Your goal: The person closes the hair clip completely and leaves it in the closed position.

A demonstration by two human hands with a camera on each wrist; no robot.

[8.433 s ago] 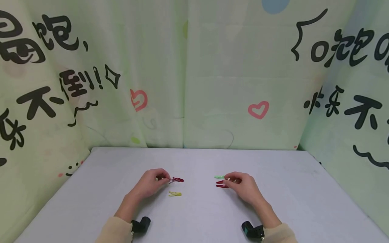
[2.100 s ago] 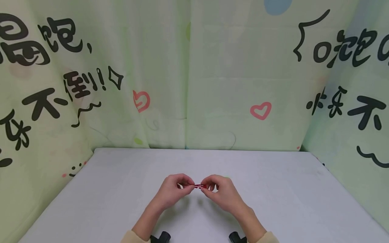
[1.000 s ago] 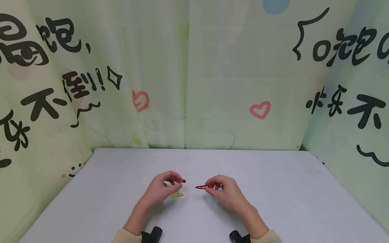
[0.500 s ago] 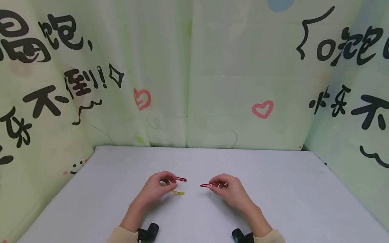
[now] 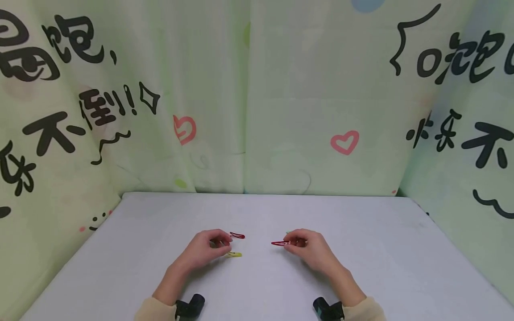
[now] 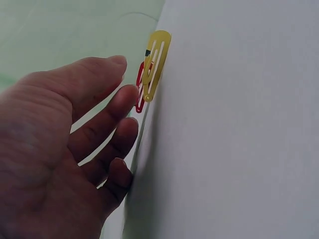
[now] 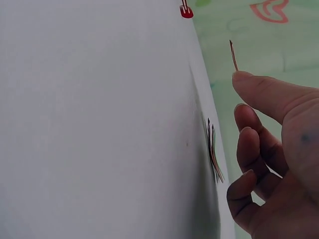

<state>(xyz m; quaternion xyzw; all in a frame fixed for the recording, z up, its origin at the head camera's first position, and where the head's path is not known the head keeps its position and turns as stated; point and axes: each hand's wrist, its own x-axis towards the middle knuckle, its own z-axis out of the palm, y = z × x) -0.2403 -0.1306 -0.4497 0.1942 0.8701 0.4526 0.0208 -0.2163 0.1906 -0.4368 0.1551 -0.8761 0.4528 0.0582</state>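
I see the right hand (image 5: pixel 312 248) pinching a half-hidden red clip (image 5: pixel 279 243); the left hand (image 5: pixel 205 247), loosely spread, partly blocks a yellow clip (image 5: pixel 236 254).

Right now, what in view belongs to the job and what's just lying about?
Likely the job:
held red clip, pinched in right hand
loose red clip near left hand
yellow clip, also near left hand
green sliver behind right hand, probably a clip

Just there:
wrist cameras, worn
table
printed curtain
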